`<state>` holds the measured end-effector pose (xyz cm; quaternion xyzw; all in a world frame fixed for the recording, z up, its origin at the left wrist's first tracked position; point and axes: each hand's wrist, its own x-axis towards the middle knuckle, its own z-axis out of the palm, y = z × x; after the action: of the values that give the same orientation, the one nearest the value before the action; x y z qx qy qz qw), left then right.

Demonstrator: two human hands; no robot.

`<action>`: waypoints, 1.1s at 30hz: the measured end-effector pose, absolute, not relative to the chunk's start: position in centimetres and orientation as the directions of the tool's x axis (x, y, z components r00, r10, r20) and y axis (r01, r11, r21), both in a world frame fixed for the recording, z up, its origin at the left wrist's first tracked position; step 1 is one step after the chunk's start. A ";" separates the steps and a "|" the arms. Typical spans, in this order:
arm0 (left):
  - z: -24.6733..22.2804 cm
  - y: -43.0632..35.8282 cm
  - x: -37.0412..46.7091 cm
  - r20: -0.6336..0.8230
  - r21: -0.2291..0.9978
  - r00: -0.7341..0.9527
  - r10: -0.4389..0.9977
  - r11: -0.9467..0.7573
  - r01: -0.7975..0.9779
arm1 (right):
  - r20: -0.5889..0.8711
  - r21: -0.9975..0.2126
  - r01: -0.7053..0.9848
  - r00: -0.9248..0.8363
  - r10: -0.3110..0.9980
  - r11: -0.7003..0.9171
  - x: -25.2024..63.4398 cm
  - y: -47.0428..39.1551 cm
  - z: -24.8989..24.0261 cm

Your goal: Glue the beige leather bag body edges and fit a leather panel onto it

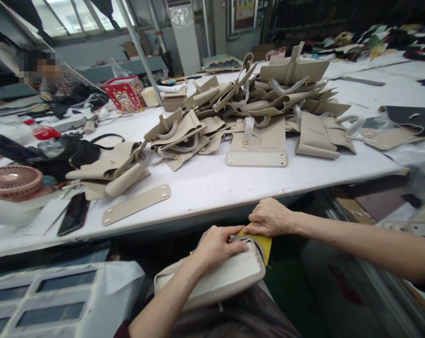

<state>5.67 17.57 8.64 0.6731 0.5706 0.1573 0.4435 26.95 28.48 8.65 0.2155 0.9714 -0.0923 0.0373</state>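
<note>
I see the beige leather bag (216, 277) lying across the lap, long axis left-to-right, my left hand (217, 244) pressed flat on its right end, my right hand (270, 217) just beyond, fingers pinching the yellow card (263, 241) tucked there.

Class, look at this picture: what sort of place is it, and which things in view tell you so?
Probably a handbag-making workshop. A heap of beige bag pieces covers the long white worktable, and the left hand and right hand press on a beige bag held on the lap.
</note>
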 end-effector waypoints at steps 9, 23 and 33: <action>9.1 17.7 5.7 -0.250 0.750 0.335 0.908 -0.037 0.660 | -0.053 -0.098 0.359 -0.933 0.356 0.928 27.0 28.7 8.5; 9.3 17.4 5.9 -0.220 0.698 0.375 0.901 -0.124 0.706 | -0.102 -0.031 0.397 -0.914 0.393 0.917 26.7 27.8 9.3; 8.5 17.2 6.1 -0.207 0.589 0.404 0.891 -0.216 0.779 | -0.180 -0.005 0.458 -0.875 0.450 0.889 26.5 26.9 9.5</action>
<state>6.08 17.17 8.50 0.7748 0.5388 0.0881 0.3187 26.51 26.92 9.51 0.2346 0.9679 -0.0237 0.0873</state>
